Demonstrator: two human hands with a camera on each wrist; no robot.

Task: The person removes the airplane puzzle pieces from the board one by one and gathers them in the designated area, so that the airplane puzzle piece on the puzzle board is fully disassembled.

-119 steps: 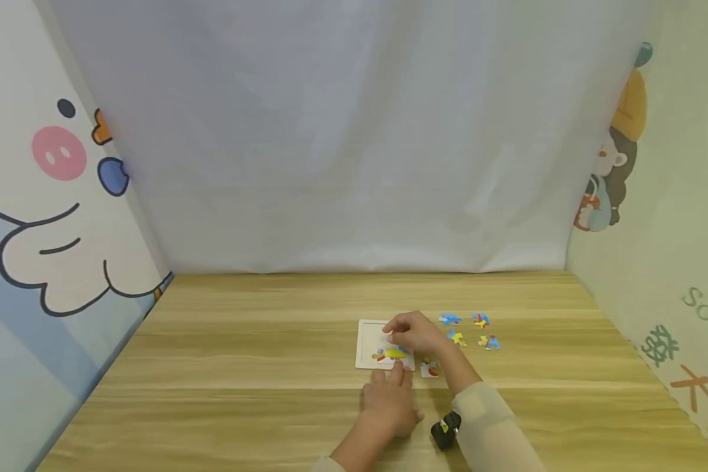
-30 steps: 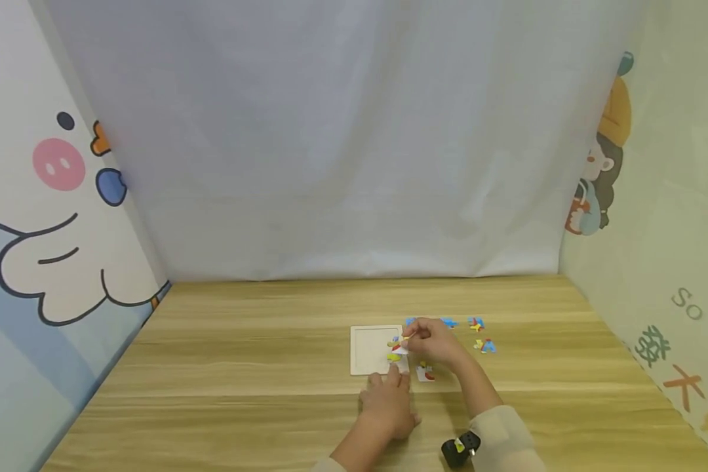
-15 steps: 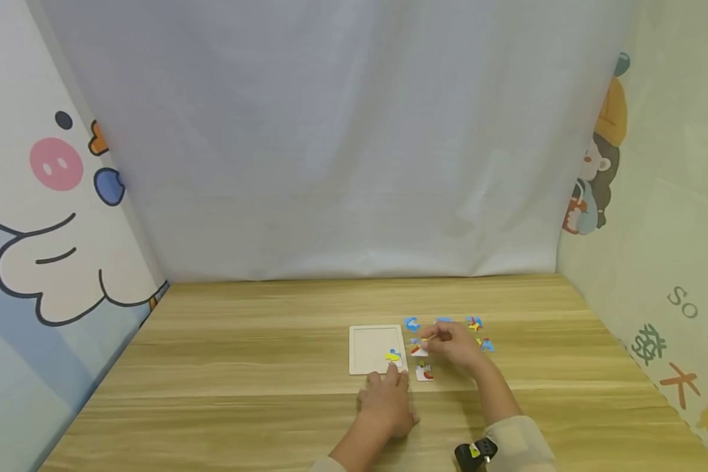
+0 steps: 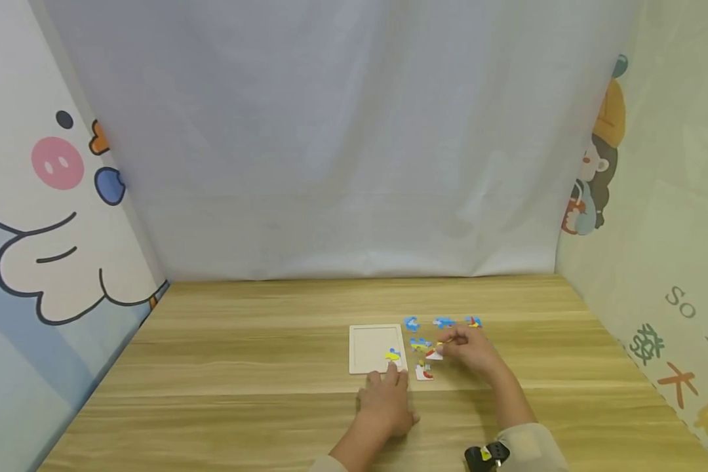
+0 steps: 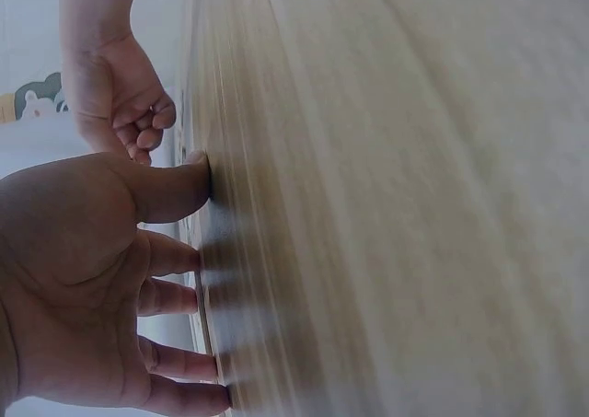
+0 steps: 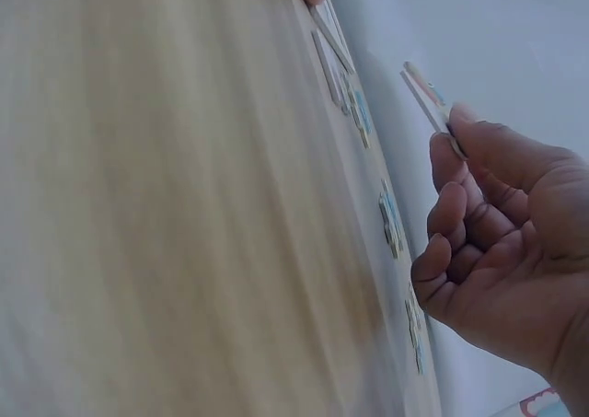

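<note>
My right hand (image 4: 471, 349) pinches a thin jigsaw piece (image 4: 434, 354), white with red and yellow, between thumb and fingers. In the right wrist view the piece (image 6: 426, 99) is held up edge-on, clear of the tabletop. My left hand (image 4: 385, 406) lies at the front edge of a square wooden puzzle tray (image 4: 352, 351), its fingers extended and the fingertips at the rim. One blue, yellow and white piece (image 4: 393, 355) sits in the tray's front right corner, by those fingertips. In the left wrist view the left fingers (image 5: 170, 297) reach to the table surface.
Right of the tray lie several loose pieces: a blue one (image 4: 412, 324), another blue one (image 4: 444, 322), a blue, red and yellow one (image 4: 474, 321), a yellow-blue one (image 4: 421, 345) and a white-red one (image 4: 423, 372). A grey curtain (image 4: 354, 164) hangs behind the table (image 4: 242, 367).
My right hand has carried its piece from over the tray to the right, above the loose pieces, uncovering the yellow-blue one. The left hand stays in place.
</note>
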